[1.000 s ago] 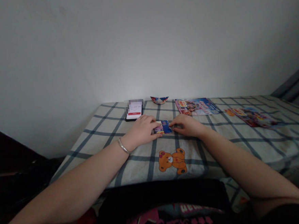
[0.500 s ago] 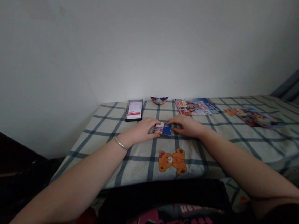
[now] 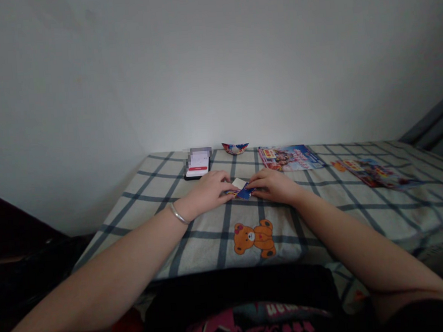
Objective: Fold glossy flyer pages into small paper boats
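A small folded piece of printed paper, blue with coloured print and a pale patch at its far side, lies between my hands on the checked cloth. My left hand grips its left edge, thumb toward me and fingers on the far side. On the opposite edge, my right hand pinches the paper with its fingers and thumb. Parts of the paper are hidden beneath the fingertips. A silver bangle circles my left wrist.
A phone with a lit screen lies beyond my left hand. Near the wall stands a folded paper boat shape. Two printed leaflets, one behind my right hand and another leaflet farther right, rest on the checked cloth.
The paper's near corners have been folded or turned, so its visible shape is more pointed with a pale patch on top. My fingers have closed in over its edges.
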{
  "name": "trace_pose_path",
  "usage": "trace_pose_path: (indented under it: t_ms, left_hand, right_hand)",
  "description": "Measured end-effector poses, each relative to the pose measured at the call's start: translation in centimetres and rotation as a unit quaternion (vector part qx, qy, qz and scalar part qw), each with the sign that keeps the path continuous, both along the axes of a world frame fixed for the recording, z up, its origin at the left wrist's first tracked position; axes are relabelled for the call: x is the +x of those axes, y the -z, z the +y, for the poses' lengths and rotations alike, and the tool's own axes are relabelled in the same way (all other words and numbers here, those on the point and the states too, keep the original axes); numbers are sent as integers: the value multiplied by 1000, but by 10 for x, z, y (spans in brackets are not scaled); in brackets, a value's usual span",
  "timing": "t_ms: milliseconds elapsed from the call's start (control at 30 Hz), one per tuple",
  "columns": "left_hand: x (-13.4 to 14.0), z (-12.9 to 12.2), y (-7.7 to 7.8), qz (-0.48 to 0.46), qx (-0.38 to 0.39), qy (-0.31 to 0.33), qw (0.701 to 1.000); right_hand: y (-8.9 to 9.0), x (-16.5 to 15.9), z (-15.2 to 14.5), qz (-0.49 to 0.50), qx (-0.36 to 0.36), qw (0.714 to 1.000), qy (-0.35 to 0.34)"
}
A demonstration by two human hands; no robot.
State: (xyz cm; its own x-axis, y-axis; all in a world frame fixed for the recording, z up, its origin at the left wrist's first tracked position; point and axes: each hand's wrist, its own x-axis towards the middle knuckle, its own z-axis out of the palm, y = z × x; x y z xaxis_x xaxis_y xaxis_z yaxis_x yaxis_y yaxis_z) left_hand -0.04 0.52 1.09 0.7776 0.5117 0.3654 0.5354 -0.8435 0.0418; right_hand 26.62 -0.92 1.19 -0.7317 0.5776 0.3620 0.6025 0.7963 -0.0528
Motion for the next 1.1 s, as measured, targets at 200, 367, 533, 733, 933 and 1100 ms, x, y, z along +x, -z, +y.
trace_pose_path:
  t_ms: [200, 367, 533, 733, 933, 1100]
  left_hand:
    - [2, -1, -4, 13, -2, 5, 1000]
    - [7, -5, -9, 12, 2, -3, 1000]
    - [10, -8, -10, 6, -2, 9, 1000]
    - [9, -3, -3, -32, -36, 10, 999]
    - [10, -1, 2, -71, -72, -1, 995]
    - [12, -1, 4, -97, -52, -26, 994]
  right_hand:
    - [-3, -2, -3, 8, 10, 1000, -5]
    - [-10, -3, -8, -1, -7, 1000, 5]
    - [-13, -4, -10, 1, -34, 998, 55]
    - [-10, -1, -6, 2, -82, 994, 78]
    - [-4, 0, 3, 25, -142, 988, 54]
    - [-2, -6, 2, 43, -172, 979, 98]
